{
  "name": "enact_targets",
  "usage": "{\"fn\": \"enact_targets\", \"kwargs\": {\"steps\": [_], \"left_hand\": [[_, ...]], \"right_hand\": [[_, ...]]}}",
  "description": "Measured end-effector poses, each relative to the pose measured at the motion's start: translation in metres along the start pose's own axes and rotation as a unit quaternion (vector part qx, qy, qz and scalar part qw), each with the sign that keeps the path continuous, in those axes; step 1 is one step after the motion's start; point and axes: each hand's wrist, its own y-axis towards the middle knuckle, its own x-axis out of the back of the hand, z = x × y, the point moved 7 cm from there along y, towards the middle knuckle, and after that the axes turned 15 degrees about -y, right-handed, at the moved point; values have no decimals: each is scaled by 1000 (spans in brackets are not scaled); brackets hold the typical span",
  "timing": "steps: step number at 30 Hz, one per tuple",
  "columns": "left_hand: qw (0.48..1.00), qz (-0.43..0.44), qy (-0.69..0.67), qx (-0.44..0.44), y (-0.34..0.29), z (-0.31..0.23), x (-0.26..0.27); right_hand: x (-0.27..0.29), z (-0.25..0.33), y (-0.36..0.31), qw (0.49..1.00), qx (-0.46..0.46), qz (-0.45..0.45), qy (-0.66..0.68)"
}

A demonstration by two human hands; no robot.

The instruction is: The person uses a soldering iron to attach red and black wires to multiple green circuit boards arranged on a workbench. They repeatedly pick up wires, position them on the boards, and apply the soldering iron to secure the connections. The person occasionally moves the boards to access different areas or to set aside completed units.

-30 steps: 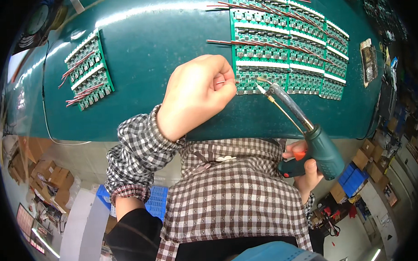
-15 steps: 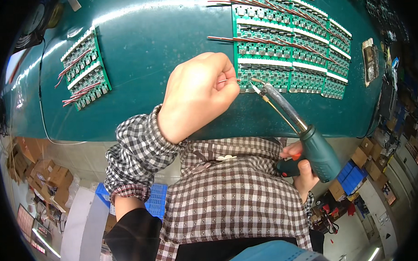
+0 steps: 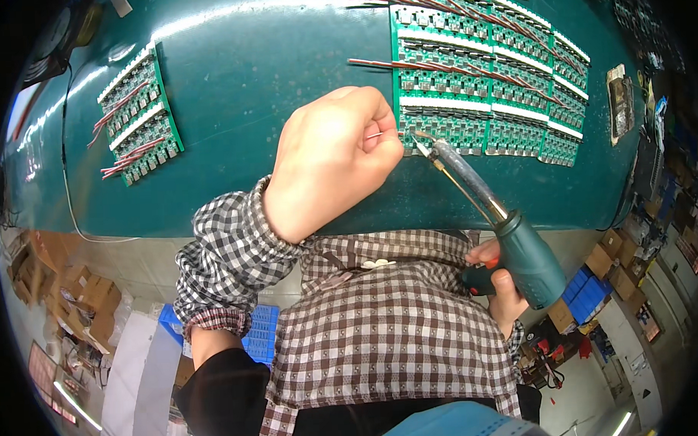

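Pinched in my left hand (image 3: pixel 335 157) is a thin wire (image 3: pixel 374 135), its end at the lower left corner of a large panel of green circuit boards (image 3: pixel 446 130). My right hand (image 3: pixel 507 285) grips a green soldering gun (image 3: pixel 529 258) whose long metal barrel points up and left. The gun's tip and a thin feed tube meet just right of the wire's end, over the panel's lowest row. Red and white wires (image 3: pixel 428 64) lie across the upper rows of boards. Whether the tip touches a board I cannot tell.
A smaller group of circuit boards (image 3: pixel 142 117) with wires lies on the green table (image 3: pixel 244 83) to the left. A worn block (image 3: pixel 620 105) sits at the right. A black cable (image 3: pixel 68 166) hangs over the table's left part. Blue crates (image 3: pixel 261 336) and cardboard boxes (image 3: pixel 90 300) stand below.
The soldering gun has shifted slightly left, its tip nearer the wire's end. My left hand has barely moved and still pinches the wire.
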Motion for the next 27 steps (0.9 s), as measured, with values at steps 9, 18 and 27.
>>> {"fn": "enact_targets", "kwargs": {"steps": [9,18,27], "left_hand": [[1000,-1,-5,-4,0,0,0],[1000,-6,0,-13,1,-1,0],[1000,-3,-2,-17,1,-2,0]], "right_hand": [[-1,2,1,1000,-12,6,-11],[-5,11,5,992,-13,-74,-102],[-5,11,6,993,-5,-61,-99]]}}
